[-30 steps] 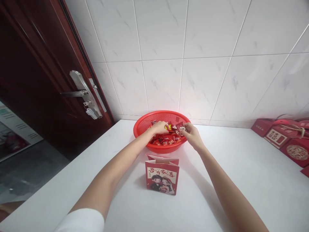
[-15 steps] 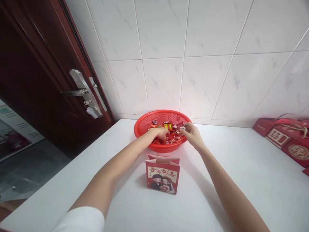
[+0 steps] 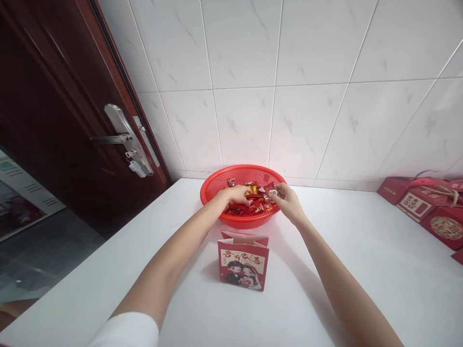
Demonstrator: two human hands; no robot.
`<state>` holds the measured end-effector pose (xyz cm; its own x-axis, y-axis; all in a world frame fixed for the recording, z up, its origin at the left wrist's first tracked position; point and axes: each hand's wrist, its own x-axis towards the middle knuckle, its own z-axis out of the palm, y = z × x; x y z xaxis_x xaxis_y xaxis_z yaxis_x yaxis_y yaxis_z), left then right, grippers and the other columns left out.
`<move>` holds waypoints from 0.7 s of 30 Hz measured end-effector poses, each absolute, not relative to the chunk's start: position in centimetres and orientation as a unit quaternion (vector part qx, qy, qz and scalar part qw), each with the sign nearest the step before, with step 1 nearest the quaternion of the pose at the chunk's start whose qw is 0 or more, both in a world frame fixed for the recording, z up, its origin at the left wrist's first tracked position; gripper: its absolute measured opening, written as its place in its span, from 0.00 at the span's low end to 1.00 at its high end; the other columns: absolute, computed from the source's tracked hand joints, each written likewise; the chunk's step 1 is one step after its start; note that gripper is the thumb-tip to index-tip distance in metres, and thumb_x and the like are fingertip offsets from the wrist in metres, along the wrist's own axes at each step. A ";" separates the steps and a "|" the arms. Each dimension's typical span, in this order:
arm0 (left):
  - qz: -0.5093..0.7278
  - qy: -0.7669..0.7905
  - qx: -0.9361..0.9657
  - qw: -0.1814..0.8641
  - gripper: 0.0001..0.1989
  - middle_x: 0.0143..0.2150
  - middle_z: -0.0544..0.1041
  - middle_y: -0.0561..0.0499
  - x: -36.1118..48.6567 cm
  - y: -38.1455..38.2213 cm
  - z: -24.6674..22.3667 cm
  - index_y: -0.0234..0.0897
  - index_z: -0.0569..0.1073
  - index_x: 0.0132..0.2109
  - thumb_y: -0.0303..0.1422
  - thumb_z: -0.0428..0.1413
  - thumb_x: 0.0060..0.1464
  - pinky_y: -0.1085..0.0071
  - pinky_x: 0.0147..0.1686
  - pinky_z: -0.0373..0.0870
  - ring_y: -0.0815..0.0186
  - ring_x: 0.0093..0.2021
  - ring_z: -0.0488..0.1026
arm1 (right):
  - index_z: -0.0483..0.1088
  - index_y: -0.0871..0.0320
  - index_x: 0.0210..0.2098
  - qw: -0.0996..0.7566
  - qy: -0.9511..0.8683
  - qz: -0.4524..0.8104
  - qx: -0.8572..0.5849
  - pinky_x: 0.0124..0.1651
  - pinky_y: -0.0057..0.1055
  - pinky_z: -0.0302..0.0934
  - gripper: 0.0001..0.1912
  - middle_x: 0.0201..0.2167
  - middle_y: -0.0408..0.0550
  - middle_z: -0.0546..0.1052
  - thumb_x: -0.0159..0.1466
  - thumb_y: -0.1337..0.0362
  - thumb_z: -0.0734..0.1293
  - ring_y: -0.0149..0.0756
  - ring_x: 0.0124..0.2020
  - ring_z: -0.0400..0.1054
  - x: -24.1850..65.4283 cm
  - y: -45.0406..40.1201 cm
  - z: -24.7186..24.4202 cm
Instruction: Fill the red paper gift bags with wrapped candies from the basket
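Observation:
A red plastic basket with a mesh wall holds several wrapped candies, mostly red. Inside it, my left hand reaches over the candies, fingers stretched and apart, beside a yellow-and-red packet. My right hand is closed at the basket's right rim, pinching a dark red candy packet with a pale round picture on it. Nearer to me, a red paper gift box with a cartoon couple stands upright, its top open.
Several red boxes with twine handles stand at the right of the white table. A tiled wall runs behind the basket. To the left is a dark red door with a metal handle and keys.
My left hand has shifted slightly left within the basket, and its fingers have lifted and spread. My right hand stays nearly still with the packet. The gift box has not moved.

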<state>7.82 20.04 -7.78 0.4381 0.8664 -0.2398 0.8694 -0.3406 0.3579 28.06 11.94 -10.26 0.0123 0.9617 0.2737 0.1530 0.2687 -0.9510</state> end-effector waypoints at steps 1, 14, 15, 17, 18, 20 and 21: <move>-0.010 0.533 0.820 0.207 0.25 0.44 0.81 0.49 7.8 20.0 -7.7 0.41 0.77 0.52 0.37 0.66 0.44 0.73 0.33 0.69 0.60 0.41 0.77 | 0.66 0.53 0.35 0.535 -0.591 0.378 -0.471 0.38 0.38 0.69 0.13 0.26 0.41 0.75 0.53 0.54 0.68 0.41 0.32 0.75 28.1 12.0 -10.3; -0.241 0.482 0.797 0.273 0.16 0.27 0.76 0.53 9.2 17.4 -6.6 0.42 0.79 0.37 0.25 0.58 0.37 0.69 0.26 0.65 0.61 0.27 0.71 | 0.67 0.53 0.32 0.543 -0.590 0.365 -0.472 0.34 0.36 0.65 0.11 0.23 0.39 0.72 0.52 0.55 0.68 0.38 0.27 0.70 28.0 12.0 -10.4; -0.232 0.484 0.799 0.272 0.16 0.28 0.77 0.53 9.2 17.5 -6.6 0.42 0.80 0.38 0.26 0.58 0.38 0.69 0.26 0.65 0.61 0.27 0.71 | 0.67 0.53 0.32 0.544 -0.589 0.365 -0.473 0.34 0.36 0.65 0.11 0.23 0.39 0.72 0.52 0.55 0.68 0.38 0.27 0.70 28.0 12.0 -10.4; -0.180 0.489 0.807 0.279 0.15 0.30 0.78 0.52 8.9 17.9 -6.7 0.41 0.80 0.39 0.28 0.59 0.40 0.70 0.27 0.65 0.61 0.29 0.72 | 0.67 0.53 0.33 0.545 -0.589 0.365 -0.473 0.34 0.36 0.65 0.12 0.24 0.39 0.74 0.52 0.56 0.68 0.37 0.28 0.70 28.0 12.1 -10.5; -0.135 0.487 0.813 0.290 0.14 0.31 0.79 0.51 8.7 18.1 -6.7 0.39 0.80 0.39 0.30 0.60 0.41 0.70 0.28 0.66 0.61 0.31 0.73 | 0.67 0.53 0.33 0.546 -0.589 0.365 -0.472 0.35 0.36 0.65 0.12 0.24 0.39 0.74 0.52 0.56 0.68 0.37 0.28 0.70 28.0 12.1 -10.6; -0.024 0.470 0.821 0.324 0.13 0.35 0.81 0.49 8.4 18.7 -6.8 0.37 0.80 0.40 0.32 0.59 0.44 0.71 0.32 0.67 0.61 0.35 0.75 | 0.68 0.53 0.33 0.548 -0.587 0.367 -0.469 0.36 0.37 0.66 0.12 0.25 0.40 0.75 0.52 0.56 0.68 0.38 0.29 0.71 28.0 12.1 -10.6; 0.029 0.458 0.821 0.341 0.13 0.37 0.81 0.49 8.2 19.0 -6.8 0.36 0.81 0.40 0.32 0.58 0.45 0.71 0.34 0.68 0.62 0.37 0.75 | 0.68 0.53 0.33 0.550 -0.585 0.370 -0.468 0.37 0.37 0.66 0.12 0.25 0.40 0.75 0.52 0.56 0.69 0.39 0.30 0.72 28.0 12.2 -10.6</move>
<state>8.21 19.00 -6.83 0.5796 0.7709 -0.2640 0.7313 -0.3492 0.5858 28.05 12.15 -10.59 0.0424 0.9541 0.2963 0.1411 0.2879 -0.9472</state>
